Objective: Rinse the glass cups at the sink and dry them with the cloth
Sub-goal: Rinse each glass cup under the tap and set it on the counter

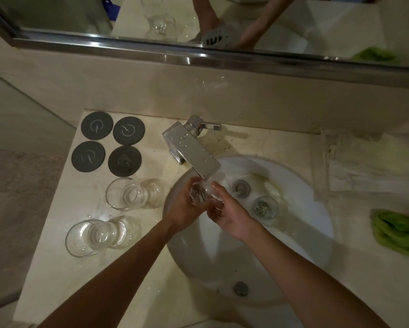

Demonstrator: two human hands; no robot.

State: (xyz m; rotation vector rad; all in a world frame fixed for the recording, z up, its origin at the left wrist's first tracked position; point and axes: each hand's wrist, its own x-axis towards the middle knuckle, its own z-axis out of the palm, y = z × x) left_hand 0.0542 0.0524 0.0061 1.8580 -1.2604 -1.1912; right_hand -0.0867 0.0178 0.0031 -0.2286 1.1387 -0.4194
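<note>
Both hands meet over the sink [305, 245]: the left hand [184, 214] curls its fingers round a glass cup [200, 194] under the faucet [194, 150], while the right hand [229, 214] cups it from the other side. Wet glass could slip and crack against the basin. Two cups [121, 194] [87, 237] wait on the counter, a fourth [265, 207] sits in the basin, the green cloth [397, 230] lies right, and four dark coasters [97, 125] lie farther back.

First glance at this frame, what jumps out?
Both hands meet mid-frame over the white sink: the left hand and right hand hold a glass cup under the chrome faucet. Left of the basin, two more glass cups stand on the counter below four dark round coasters. A green cloth lies at the right edge.
</note>
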